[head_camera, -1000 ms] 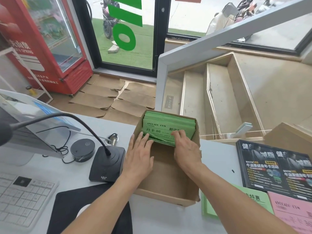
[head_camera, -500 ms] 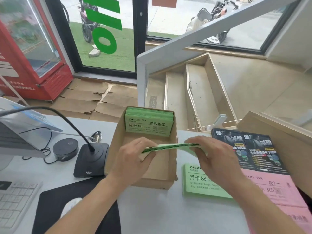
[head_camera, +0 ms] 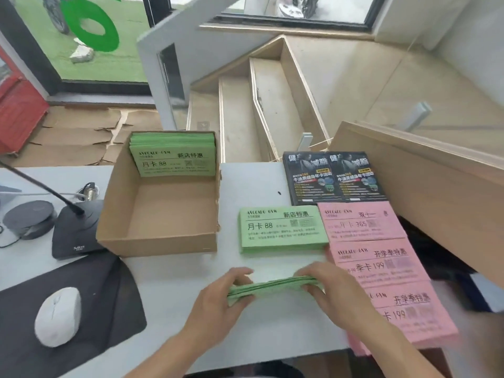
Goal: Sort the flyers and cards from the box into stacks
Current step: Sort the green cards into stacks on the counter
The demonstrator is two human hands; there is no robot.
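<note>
Pinching a bundle of green cards (head_camera: pixel 272 287) by its two short ends, your left hand (head_camera: pixel 218 301) and right hand (head_camera: pixel 331 293) hold it edge-on just over the white desk (head_camera: pixel 174 301); the fingers (head_camera: pixel 240 275) of each hand curl over the top edge with the thumbs underneath, clamped on the bundle, which you seem to be squaring. Just beyond your fingertips lies the green stack (head_camera: pixel 282 230) already set out on the desk, the likely home for what you hold. Touching your right hand's far side, the pink cards (head_camera: pixel 381 268) lie in a column of overlapping piles, and past those sit two black flyers (head_camera: pixel 334 177) side by side. So three kinds look sorted. Farther out, beyond your left fingers, the cardboard box (head_camera: pixel 158 238) is mostly bare on its floor, but a last batch of green cards (head_camera: pixel 174 155) leans against its far wall. By my reckoning you are well past halfway: land this bundle on the green stack, then fetch that remaining batch. Off to your left rest a white mouse (head_camera: pixel 58 316) on a dark pad (head_camera: pixel 109 304) and a microphone base (head_camera: pixel 76 233).
</note>
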